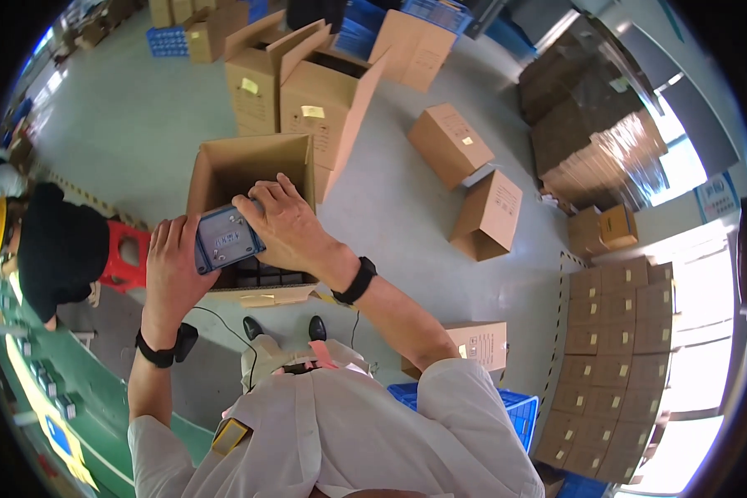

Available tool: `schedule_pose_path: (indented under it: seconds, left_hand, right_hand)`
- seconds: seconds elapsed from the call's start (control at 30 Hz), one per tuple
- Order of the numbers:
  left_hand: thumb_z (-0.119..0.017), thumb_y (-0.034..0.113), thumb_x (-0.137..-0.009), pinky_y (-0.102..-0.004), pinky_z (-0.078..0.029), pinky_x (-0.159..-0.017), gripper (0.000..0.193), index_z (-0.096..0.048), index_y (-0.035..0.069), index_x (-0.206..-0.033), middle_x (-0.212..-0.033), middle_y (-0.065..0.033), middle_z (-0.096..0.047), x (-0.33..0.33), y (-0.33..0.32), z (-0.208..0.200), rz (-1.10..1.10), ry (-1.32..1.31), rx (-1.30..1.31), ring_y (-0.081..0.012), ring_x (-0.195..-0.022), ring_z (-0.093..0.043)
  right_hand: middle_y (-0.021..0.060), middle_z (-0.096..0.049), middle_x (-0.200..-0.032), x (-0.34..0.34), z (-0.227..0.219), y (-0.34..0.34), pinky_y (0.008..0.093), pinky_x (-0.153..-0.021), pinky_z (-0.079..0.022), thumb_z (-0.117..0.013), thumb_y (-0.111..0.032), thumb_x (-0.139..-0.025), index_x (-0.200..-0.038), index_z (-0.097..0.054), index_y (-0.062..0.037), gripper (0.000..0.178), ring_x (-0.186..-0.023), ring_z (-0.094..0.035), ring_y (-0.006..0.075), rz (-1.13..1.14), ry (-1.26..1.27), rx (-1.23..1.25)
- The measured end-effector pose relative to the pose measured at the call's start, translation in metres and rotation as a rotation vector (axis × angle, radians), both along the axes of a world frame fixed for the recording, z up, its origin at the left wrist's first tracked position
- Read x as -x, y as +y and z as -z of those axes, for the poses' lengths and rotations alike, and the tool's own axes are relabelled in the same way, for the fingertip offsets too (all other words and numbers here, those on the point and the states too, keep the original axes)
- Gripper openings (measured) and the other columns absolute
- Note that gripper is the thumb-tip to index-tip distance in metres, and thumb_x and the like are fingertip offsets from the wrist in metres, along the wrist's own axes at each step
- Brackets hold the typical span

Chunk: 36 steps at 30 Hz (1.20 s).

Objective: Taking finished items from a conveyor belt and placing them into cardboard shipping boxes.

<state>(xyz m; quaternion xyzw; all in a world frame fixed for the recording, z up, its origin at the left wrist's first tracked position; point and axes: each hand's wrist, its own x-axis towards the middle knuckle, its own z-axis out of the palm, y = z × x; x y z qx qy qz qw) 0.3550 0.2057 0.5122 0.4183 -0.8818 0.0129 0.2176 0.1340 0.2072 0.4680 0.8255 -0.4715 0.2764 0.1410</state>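
Between my two hands is a flat blue-grey rectangular device (228,239) with screws at its corners and a small pale label. My left hand (177,264) grips its left side, fingers bent over the edge. My right hand (286,224) holds its upper right edge, thumb toward the top corner. Both hands are over an open cardboard box (249,151), which stands right in front of me. Dark items or dividers (270,274) show low inside the box; the device and hands hide most of its interior.
Tall open cartons (315,116) stand just beyond the box. Two smaller cartons (450,145) lie on the floor to the right. A blue crate (519,415) is by my right side, and stacked cartons (610,357) line the right. At left, a person (58,249) sits near a red stool (127,256).
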Motion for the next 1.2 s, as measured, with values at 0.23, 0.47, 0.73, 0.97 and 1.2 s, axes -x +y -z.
schedule_pose_path:
  seconds: [0.23, 0.47, 0.73, 0.97, 1.2]
  left_hand:
    - [-0.083, 0.019, -0.052, -0.0416, -0.048, -0.085, 0.069, -0.05, 0.003, -0.11, -0.103, -0.0152, -0.056, 0.019, -0.084, 0.041, 0.128, -0.113, -0.143, -0.0334, -0.099, -0.056]
    - [-0.083, 0.03, -0.048, -0.0421, -0.051, -0.077, 0.058, -0.054, 0.004, -0.092, -0.088, -0.0123, -0.059, 0.057, -0.155, 0.106, 0.261, -0.163, -0.141, -0.032, -0.085, -0.061]
    - [-0.084, 0.027, -0.047, -0.0407, -0.048, -0.084, 0.066, -0.058, 0.004, -0.103, -0.098, -0.0137, -0.065, 0.087, -0.205, 0.16, 0.296, -0.366, -0.307, -0.0304, -0.094, -0.064]
    - [-0.085, 0.015, -0.042, -0.0435, -0.047, -0.088, 0.07, -0.058, 0.005, -0.106, -0.108, -0.0164, -0.065, 0.091, -0.243, 0.208, 0.218, -0.52, -0.467, -0.0311, -0.103, -0.062]
    - [-0.082, 0.01, -0.043, -0.0449, -0.045, -0.093, 0.073, -0.056, 0.005, -0.111, -0.114, -0.0192, -0.06, 0.093, -0.237, 0.233, 0.153, -0.507, -0.512, -0.035, -0.11, -0.057]
  right_hand:
    - [0.0171, -0.057, -0.109, 0.024, 0.032, -0.062, 0.0445, -0.096, -0.041, -0.08, -0.024, -0.054, -0.12, -0.047, -0.0067, 0.076, -0.107, -0.053, 0.0353, -0.075, -0.08, -0.365]
    - [0.0186, -0.061, -0.101, 0.044, 0.051, -0.096, 0.0443, -0.085, -0.047, -0.082, -0.023, -0.05, -0.112, -0.049, -0.0046, 0.072, -0.098, -0.058, 0.0387, 0.062, 0.049, -0.6]
    - [0.0214, -0.062, -0.1, 0.041, 0.12, -0.13, 0.0449, -0.082, -0.051, -0.084, -0.025, -0.051, -0.11, -0.044, -0.0033, 0.075, -0.096, -0.06, 0.04, 0.346, 0.247, -0.818]
    - [0.0185, -0.061, -0.112, 0.01, 0.163, -0.163, 0.0529, -0.086, -0.049, -0.085, -0.022, -0.048, -0.12, -0.044, -0.0045, 0.085, -0.109, -0.058, 0.0353, 0.539, 0.271, -0.999]
    - [0.0145, -0.059, -0.117, 0.001, 0.21, -0.162, 0.0575, -0.089, -0.046, -0.083, -0.019, -0.054, -0.123, -0.043, -0.0084, 0.081, -0.112, -0.056, 0.0338, 0.689, 0.174, -1.028]
